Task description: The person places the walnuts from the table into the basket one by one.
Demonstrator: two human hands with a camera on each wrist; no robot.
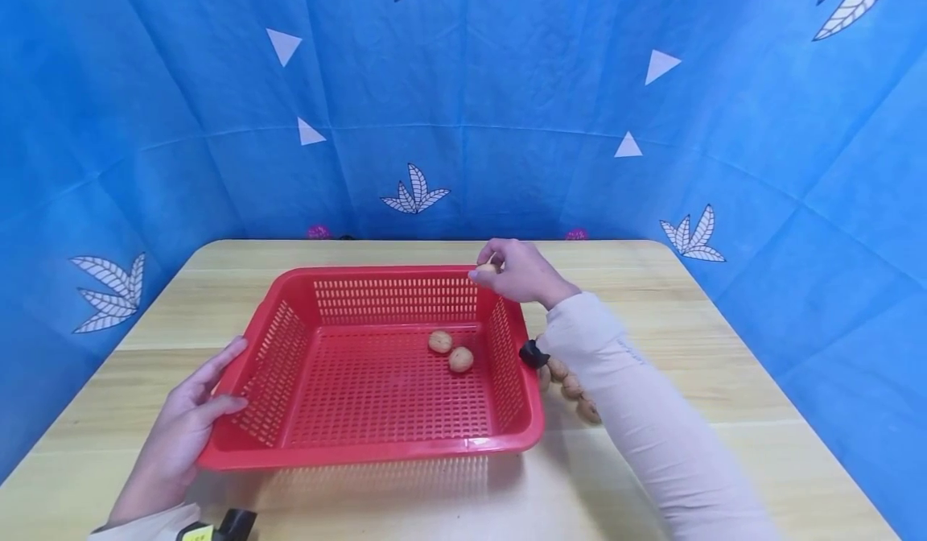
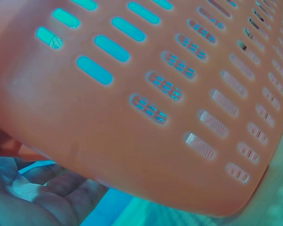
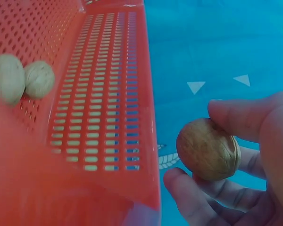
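Observation:
A red plastic basket (image 1: pixel 391 448) with slotted walls stands on the wooden table, its left rim gripped by my left hand (image 1: pixel 184 412), thumb on the inside. In the left wrist view the basket's outer wall (image 2: pixel 85 127) fills most of the picture, with the curled fingers (image 2: pixel 80 200) below the rim. Over the basket's far right corner, my right hand (image 1: pixel 517 271) pinches a walnut (image 3: pixel 207 148) between thumb and fingers. Two walnuts lie on the basket floor toward the right, one walnut (image 1: pixel 439 341) just behind the other walnut (image 1: pixel 460 359).
Several more walnuts (image 1: pixel 570 386) lie on the table (image 1: pixel 652 324) right of the basket, partly hidden by the right sleeve (image 1: pixel 637 412). A blue patterned curtain (image 1: pixel 463 82) hangs behind the table and along both sides.

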